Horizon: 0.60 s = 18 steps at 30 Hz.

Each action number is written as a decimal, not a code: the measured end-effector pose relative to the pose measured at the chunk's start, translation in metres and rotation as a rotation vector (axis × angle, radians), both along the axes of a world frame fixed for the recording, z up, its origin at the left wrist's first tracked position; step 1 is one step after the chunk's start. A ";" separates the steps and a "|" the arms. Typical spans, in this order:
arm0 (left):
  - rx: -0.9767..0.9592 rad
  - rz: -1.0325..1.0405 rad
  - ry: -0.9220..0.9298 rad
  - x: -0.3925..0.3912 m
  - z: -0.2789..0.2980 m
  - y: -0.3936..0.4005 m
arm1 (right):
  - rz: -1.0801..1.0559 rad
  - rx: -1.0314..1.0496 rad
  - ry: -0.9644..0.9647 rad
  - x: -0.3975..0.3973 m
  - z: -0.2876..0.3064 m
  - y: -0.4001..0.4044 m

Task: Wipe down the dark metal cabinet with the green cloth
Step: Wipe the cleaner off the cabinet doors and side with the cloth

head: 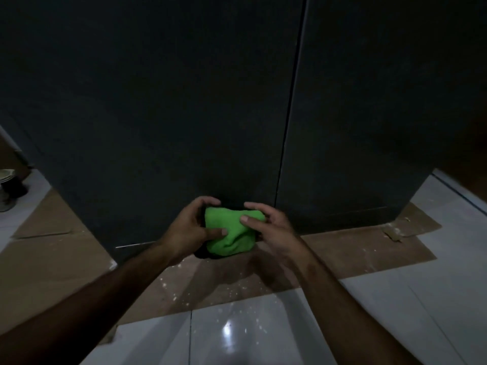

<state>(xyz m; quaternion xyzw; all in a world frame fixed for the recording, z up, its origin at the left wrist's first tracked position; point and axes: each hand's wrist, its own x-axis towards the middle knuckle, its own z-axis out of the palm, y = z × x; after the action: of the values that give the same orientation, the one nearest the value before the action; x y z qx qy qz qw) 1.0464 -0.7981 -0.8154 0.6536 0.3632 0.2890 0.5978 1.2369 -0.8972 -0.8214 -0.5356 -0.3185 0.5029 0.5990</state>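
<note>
A tall dark metal cabinet (pixel 171 106) with two doors and a vertical seam between them fills the upper view. A bunched green cloth (pixel 230 234) is held in front of its lower part, close to the left door's bottom edge. My left hand (pixel 188 227) grips the cloth's left side, thumb on its front. My right hand (pixel 266 225) grips its right side, thumb pressed into the top. Something dark shows under the cloth; I cannot tell what it is.
The cabinet stands on brown cardboard sheets (pixel 342 254) speckled with white flecks, laid over glossy white floor tiles (pixel 290 325). A dark bucket with pale things in it (pixel 10 183) sits at the far left. A wall edge rises at the right.
</note>
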 end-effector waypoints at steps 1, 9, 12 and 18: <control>0.090 -0.015 0.081 0.000 -0.001 0.001 | 0.022 0.015 -0.078 0.001 0.003 -0.001; 0.818 -0.052 0.599 -0.007 0.013 0.006 | 0.079 -0.056 -0.738 0.009 0.019 0.000; 0.888 -0.177 0.683 -0.011 0.023 0.020 | 0.184 -0.053 -0.948 0.017 0.024 0.003; 0.071 -0.202 0.269 -0.021 0.022 0.024 | 0.186 -0.106 -0.363 0.016 0.020 0.009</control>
<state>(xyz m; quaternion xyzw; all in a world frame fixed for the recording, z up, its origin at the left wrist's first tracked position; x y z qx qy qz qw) 1.0254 -0.7743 -0.7938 0.7402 0.3620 0.1500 0.5464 1.2527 -0.8884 -0.8017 -0.6165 -0.4425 0.4671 0.4538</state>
